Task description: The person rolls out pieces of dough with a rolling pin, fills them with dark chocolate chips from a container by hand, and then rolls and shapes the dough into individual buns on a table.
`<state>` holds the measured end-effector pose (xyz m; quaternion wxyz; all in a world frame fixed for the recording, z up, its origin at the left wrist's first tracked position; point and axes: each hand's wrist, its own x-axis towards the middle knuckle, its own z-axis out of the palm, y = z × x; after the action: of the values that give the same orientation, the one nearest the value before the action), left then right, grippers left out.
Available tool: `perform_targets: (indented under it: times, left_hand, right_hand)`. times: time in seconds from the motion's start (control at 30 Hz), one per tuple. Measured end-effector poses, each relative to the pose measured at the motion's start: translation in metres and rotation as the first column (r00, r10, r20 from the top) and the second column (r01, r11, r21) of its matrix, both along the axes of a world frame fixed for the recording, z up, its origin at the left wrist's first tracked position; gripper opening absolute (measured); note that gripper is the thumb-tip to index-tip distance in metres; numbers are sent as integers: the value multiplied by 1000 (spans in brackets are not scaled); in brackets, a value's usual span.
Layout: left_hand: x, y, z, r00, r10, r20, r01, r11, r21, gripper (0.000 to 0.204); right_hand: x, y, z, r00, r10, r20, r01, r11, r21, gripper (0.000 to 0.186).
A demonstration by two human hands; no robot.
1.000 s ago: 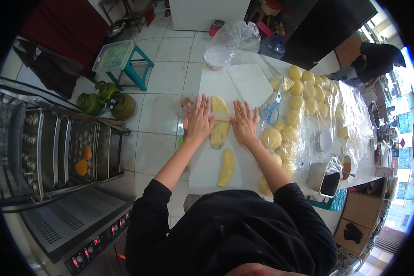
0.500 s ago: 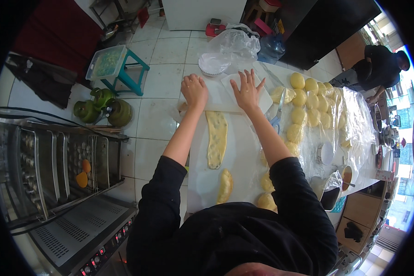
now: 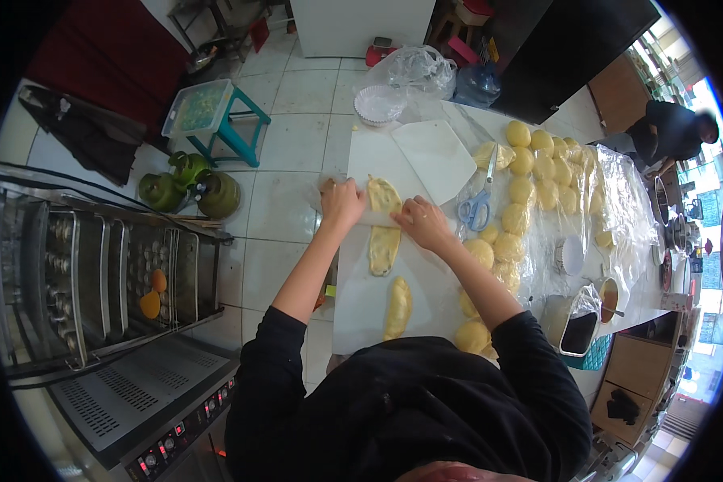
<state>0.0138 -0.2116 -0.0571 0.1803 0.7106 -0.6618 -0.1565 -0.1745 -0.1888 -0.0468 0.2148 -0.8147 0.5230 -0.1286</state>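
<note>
A pale rolling pin (image 3: 377,218) lies across the middle of a long flattened strip of dough (image 3: 385,255) with dark filling specks. My left hand (image 3: 343,202) is curled round the pin's left end, and my right hand (image 3: 424,222) is closed over its right end. Dough shows both beyond and on the near side of the pin. Closer to me sits a rolled, plump piece of dough (image 3: 398,309). A white flat plastic scraper (image 3: 438,161) lies past my right hand, beside blue-handled scissors (image 3: 475,210).
Rows of yellow dough balls (image 3: 522,191) under clear plastic fill the right of the table (image 3: 360,301). Paper cups (image 3: 377,106) stand at the far edge. A metal tin (image 3: 574,331) is at the right. An oven (image 3: 149,402) and tray rack (image 3: 112,273) stand left; another person (image 3: 675,132) is far right.
Both hands have come nearer to me with the rolling pin, now onto the strip's middle. My right hand, spread flat before, has closed on the pin. The scraper lies uncovered.
</note>
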Motion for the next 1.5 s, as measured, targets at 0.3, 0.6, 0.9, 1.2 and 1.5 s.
perform_targets:
  times: [0.3,0.6,0.9,1.2,1.5]
  left_hand:
    - [-12,35,-18,990,-37,137,88,918,-386,37]
    - [9,136,17,918,-375,-129,344,914,-214,34]
    - [-24,220,0,967,-256,6,253,950,-186,49]
    - [-44,90,6,969,130,210,-58,946,-319,53]
    - [-32,108,-11,988,149,-42,-153,984,-93,30]
  right_hand:
    - [12,30,-27,966,-248,-76,206,911,-356,59]
    - [-9,103,13,1000,27,-12,-29,976,-217,48]
    - [-22,189,-4,998,-57,-35,46,967,-251,58]
    - [-8,53,-22,938,-333,-101,286,903,-320,54]
    - [-16,74,4,933,-349,-91,343,936,-72,49]
